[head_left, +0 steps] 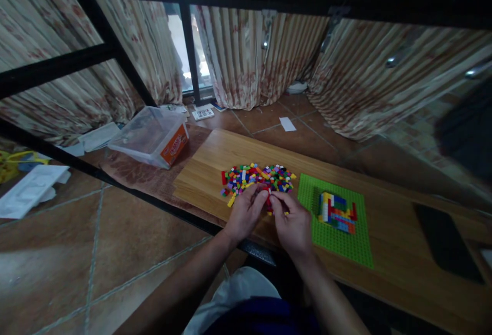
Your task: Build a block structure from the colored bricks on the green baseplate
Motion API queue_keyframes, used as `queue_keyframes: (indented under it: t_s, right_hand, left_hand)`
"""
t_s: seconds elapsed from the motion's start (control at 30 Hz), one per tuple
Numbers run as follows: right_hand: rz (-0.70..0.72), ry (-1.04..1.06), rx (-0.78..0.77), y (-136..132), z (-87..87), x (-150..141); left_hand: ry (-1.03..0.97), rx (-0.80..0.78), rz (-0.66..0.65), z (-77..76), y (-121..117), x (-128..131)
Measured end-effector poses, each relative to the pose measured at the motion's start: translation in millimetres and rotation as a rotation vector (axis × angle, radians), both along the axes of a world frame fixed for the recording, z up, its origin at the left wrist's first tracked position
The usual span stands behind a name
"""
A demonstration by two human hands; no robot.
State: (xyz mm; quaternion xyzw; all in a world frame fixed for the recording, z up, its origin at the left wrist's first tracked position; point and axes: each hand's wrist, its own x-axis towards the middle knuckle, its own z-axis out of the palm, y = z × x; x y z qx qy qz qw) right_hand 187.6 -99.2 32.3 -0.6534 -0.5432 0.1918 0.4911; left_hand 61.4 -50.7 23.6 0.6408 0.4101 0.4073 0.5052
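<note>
My left hand (246,212) and my right hand (292,222) meet over the near side of a heap of small coloured toy bricks (249,173). Pinched between the fingertips of both is a red toy brick (267,195); my fingers cover much of it, so its full shape is hidden. Just right of my right hand lies a green studded baseplate (338,249). On that plate stands a low structure of joined bricks (338,213) in white, yellow, blue, red and orange.
A wooden board (215,150) carries the bricks and baseplate. Towards its right end lies a dark flat rectangle (448,240). At the left, a clear plastic bin (144,137) with an orange label sits on a brown cloth. Black metal bars (115,58) cross in front of curtains.
</note>
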Motion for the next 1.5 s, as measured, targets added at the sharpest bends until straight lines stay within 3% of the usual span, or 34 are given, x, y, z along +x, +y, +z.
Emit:
queue_keyframes:
  t_s: [0.07, 0.2, 0.37, 0.5, 0.7, 1.07, 1.17, 1.33, 1.5]
  right_hand:
    - [-0.002, 0.111, -0.031, -0.7, -0.5, -3.6]
    - [-0.058, 0.468, -0.140, 2.9, -7.0, -8.1]
    - [-0.087, 0.737, -0.176, 14.7, -11.6, -6.9]
    - [-0.126, 0.756, -0.190, 21.6, -12.0, -1.6]
    - [-0.043, 0.627, -0.178, 17.4, -12.2, -5.3]
    - [-0.090, 0.956, -0.176, 20.3, -14.6, -10.7]
    - [-0.148, 0.802, -0.172, 29.7, -19.7, -0.2]
    - [-0.169, 0.242, -0.141, 46.9, -21.5, 19.3]
    - [-0.099, 0.114, -0.067, 43.4, -18.3, 19.0]
  left_hand:
    - [-0.046, -0.061, -0.040, 0.4, -1.9, 7.3]
    - [-0.098, -0.122, 0.021, -3.5, 4.2, 8.6]
    - [-0.238, -0.360, 0.085, -5.2, 11.6, 11.9]
    - [-0.312, -0.512, 0.137, -4.5, 19.2, 16.1]
    - [-0.277, -0.554, 0.014, 1.1, 18.5, 21.6]
    - [-0.351, -0.618, 0.084, 2.8, 14.2, 24.7]
    - [-0.363, -0.629, 0.128, 1.5, 19.0, 24.5]
    - [-0.431, -0.718, 0.175, 2.6, 26.7, 22.8]
    - [-0.503, -0.849, 0.202, 5.1, 30.1, 21.8]
